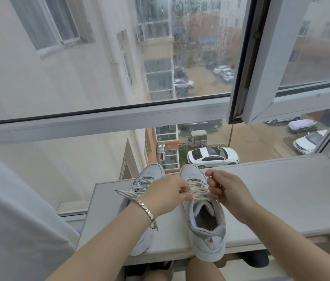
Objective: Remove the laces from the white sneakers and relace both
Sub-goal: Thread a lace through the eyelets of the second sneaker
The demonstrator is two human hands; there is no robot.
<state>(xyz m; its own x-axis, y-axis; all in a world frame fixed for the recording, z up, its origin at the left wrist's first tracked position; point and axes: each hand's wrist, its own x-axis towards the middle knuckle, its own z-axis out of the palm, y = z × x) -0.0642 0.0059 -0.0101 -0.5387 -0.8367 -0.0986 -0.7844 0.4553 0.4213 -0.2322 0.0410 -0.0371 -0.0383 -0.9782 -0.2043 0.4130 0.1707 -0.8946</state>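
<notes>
Laces (pixel 197 189) between left hand (pixel 166 194), right hand (pixel 228 191)

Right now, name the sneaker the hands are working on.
The right sneaker: left hand and right hand pinch its laces; the left sneaker lies under the left arm.

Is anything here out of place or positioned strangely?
Yes. The heel of the right sneaker hangs over the near edge of the window ledge, so it might tip off. The left hand pinches its laces.
</notes>
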